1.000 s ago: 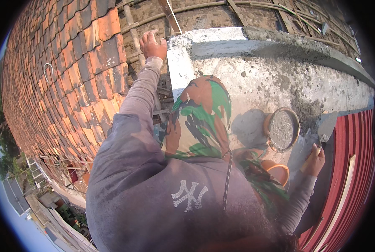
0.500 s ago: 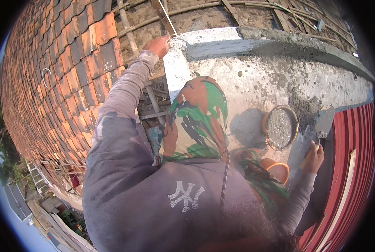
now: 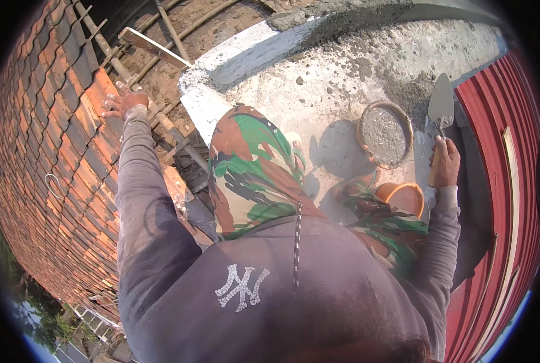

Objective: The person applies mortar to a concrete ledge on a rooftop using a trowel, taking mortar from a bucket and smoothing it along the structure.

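My left hand rests on the upper edge of the clay roof tiles, fingers spread and nothing in them. On the right, my right hand is wrapped round the handle of a pointed trowel, whose grey blade points away from me. Left of the trowel stands a round bucket filled with wet grey mortar. Nearer to me, an orange bucket sits beside my camouflage-clad leg, partly hidden by it.
A raised white masonry edge, partly coated with grey mortar, crosses the far side. Splashes of mortar dot the pale slab. Red corrugated sheeting runs along the right. Bamboo poles and a wooden board lie at far left.
My left hand has left the corner of the white masonry and moved left onto the tiles. The trowel stays in my right hand. The whole view has turned.
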The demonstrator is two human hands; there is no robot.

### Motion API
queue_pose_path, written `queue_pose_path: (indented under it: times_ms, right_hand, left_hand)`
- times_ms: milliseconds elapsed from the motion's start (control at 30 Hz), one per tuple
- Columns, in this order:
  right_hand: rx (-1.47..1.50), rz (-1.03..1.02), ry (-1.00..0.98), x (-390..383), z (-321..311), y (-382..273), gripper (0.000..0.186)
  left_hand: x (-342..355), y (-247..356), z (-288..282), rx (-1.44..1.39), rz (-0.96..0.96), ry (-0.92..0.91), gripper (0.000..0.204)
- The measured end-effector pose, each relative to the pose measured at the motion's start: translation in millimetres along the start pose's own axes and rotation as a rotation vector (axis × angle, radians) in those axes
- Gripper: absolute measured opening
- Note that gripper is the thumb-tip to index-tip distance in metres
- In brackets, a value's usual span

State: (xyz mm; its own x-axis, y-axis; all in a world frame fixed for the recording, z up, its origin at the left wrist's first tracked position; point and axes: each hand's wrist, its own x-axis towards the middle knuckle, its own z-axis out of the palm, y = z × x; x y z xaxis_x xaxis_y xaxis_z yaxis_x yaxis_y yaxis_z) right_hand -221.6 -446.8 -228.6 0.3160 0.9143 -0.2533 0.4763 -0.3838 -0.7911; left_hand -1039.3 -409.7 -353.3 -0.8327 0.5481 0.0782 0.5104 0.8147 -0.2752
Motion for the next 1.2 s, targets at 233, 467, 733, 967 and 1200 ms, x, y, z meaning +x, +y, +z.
queue_pose_path:
  times_ms: [233, 467, 733, 967, 1200]
  right_hand:
    - [-0.511, -0.091, -0.277, 0, -15, 20, 0.042]
    - [-1.080, 0.161, -0.298, -3, 24, 54, 0.045]
    - [-1.079, 0.190, -0.253, 1, 25, 88, 0.043]
    - [-1.529, -0.336, -0.723, 50, 78, 179, 0.044]
    - [-0.150, 0.394, -0.407, 28, 107, 183, 0.038]
  left_hand:
    - [-107, 12, 79, -0.819, 0.087, -0.343, 0.101]
    - [-206, 16, 123, -1.100, -0.311, -0.663, 0.099]
    - [-204, 30, 105, -1.007, -0.366, -0.586, 0.097]
    - [-204, 58, 86, -0.959, -0.345, -0.514, 0.096]
    - [-199, 53, 76, -0.925, -0.366, -0.450, 0.096]
